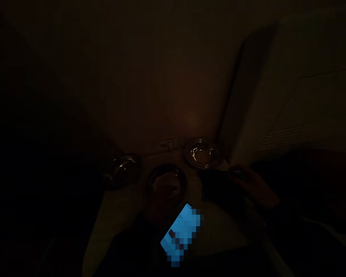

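The scene is very dark. A phone [181, 232] with a glowing blue screen sits low in the middle; my left hand [158, 211] seems to hold it, though its fingers are lost in shadow. My right hand [255, 186] reaches in from the right, over a dark object [219, 188] that I cannot make out, and its fingers look curled. Three shiny steel bowls lie on the pale surface [118, 215]: one at the left [122, 171], one in the middle [165, 182] just beyond the phone, one at the back right [202, 153].
A wall [173, 77] rises behind the bowls, with a small socket plate [165, 144] low on it. A pale slanted panel or cushion [276, 96] stands at the right. The left side is black.
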`<state>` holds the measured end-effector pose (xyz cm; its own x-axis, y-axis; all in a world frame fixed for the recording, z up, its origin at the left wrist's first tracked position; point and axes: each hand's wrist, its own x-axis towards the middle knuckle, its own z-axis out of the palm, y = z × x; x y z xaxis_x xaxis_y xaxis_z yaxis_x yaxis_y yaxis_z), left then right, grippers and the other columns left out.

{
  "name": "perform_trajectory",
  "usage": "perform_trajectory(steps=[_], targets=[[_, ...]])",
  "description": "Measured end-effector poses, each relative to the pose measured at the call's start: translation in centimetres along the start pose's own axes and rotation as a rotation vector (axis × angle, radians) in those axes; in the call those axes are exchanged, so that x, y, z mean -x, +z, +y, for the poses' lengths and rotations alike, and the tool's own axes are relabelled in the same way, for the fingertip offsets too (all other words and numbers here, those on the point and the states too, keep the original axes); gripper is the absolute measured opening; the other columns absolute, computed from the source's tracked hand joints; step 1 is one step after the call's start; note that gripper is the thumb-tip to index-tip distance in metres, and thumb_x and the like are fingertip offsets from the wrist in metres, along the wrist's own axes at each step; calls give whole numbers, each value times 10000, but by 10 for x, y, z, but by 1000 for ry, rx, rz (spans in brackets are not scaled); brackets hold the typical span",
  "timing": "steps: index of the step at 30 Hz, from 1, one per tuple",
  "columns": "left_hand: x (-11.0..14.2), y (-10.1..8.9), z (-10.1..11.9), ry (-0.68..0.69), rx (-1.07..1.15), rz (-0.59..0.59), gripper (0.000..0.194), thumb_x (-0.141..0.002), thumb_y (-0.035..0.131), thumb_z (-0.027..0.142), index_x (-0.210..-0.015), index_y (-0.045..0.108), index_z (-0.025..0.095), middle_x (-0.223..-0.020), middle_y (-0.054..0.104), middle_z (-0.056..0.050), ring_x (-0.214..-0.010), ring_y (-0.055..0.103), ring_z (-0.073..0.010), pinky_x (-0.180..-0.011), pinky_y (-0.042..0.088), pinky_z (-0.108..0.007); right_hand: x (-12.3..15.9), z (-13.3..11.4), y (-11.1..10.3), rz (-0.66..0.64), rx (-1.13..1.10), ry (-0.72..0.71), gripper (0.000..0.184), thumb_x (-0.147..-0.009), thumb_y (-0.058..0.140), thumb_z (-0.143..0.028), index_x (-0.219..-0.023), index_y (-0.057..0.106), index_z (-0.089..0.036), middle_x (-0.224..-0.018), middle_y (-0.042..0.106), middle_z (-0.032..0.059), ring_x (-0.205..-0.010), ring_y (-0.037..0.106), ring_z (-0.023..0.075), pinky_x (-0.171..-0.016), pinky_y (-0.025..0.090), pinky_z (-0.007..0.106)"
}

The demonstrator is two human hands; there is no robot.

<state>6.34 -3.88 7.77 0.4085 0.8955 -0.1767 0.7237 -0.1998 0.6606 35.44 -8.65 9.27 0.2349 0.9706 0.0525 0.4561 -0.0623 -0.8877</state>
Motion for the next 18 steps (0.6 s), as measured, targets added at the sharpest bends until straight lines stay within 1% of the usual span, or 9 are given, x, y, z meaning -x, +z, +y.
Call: perform_trajectory(steps=[1, 3, 6, 10, 12, 14, 16, 18], targets=[[4, 2, -3, -2, -47, -38, 449, -840, 501, 393, -1162, 639, 112, -1209, 647, -151, -1116, 605, -269, -963, 462, -393, -2, 1, 4, -4, -1, -7, 369, -701, 633, -558, -848, 651, -220, -811, 720, 45, -781, 661, 253, -705, 529, 358], [8, 8, -6, 15, -132, -115, 435, -828, 524, 412, -1132, 654, 128, -1153, 674, -148, -1043, 637, -283, -902, 491, -405, -7, 2, 12, 2, -2, -11, 360, -717, 629, -534, -889, 677, -222, -870, 732, 54, -833, 667, 269, -743, 529, 384], [8, 18, -11, 96, -217, -154, 369, -841, 515, 392, -1072, 671, 150, -1079, 696, -127, -969, 655, -259, -838, 503, -364, -13, 5, 22, 15, -27, -6, 381, -700, 640, -527, -912, 701, -217, -916, 739, 69, -883, 669, 292, -794, 522, 423], [6, 26, -19, 134, -246, -148, 308, -865, 482, 356, -985, 689, 163, -1010, 708, -113, -941, 658, -231, -835, 498, -334, -19, 6, 33, -19, -63, -26, 386, -703, 637, -521, -914, 712, -206, -924, 741, 76, -897, 669, 295, -826, 518, 444], [5, 26, -23, 155, -238, -151, 304, -871, 464, 319, -1003, 695, 172, -1009, 713, -111, -948, 659, -230, -855, 498, -348, -22, 7, 38, -38, -67, -54, 379, -716, 624, -515, -914, 713, -204, -946, 738, 75, -914, 664, 290, -846, 513, 449], [4, 24, -25, 163, -223, -153, 334, -873, 447, 282, -1073, 688, 167, -1056, 710, -121, -976, 660, -239, -881, 502, -373, -25, 8, 44, -67, -60, -74, 361, -727, 609, -492, -925, 708, -207, -957, 735, 71, -923, 662, 278, -858, 508, 445], [3, 20, -27, 182, -187, -106, 370, -874, 443, 274, -1149, 666, 165, -1150, 683, -128, -1058, 640, -252, -944, 483, -408, -28, 9, 49, -91, -40, -85, 317, -731, 593, -447, -923, 695, -216, -953, 731, 60, -928, 660, 262, -854, 510, 426], [2, 15, -27, 228, -115, -38, 385, -875, 445, 280, -1183, 654, 181, -1223, 648, -110, -1140, 602, -256, -1005, 449, -434, -30, 11, 54, -89, -23, -104, 282, -721, 574, -409, -906, 673, -221, -945, 724, 52, -918, 658, 251, -828, 518, 407]])
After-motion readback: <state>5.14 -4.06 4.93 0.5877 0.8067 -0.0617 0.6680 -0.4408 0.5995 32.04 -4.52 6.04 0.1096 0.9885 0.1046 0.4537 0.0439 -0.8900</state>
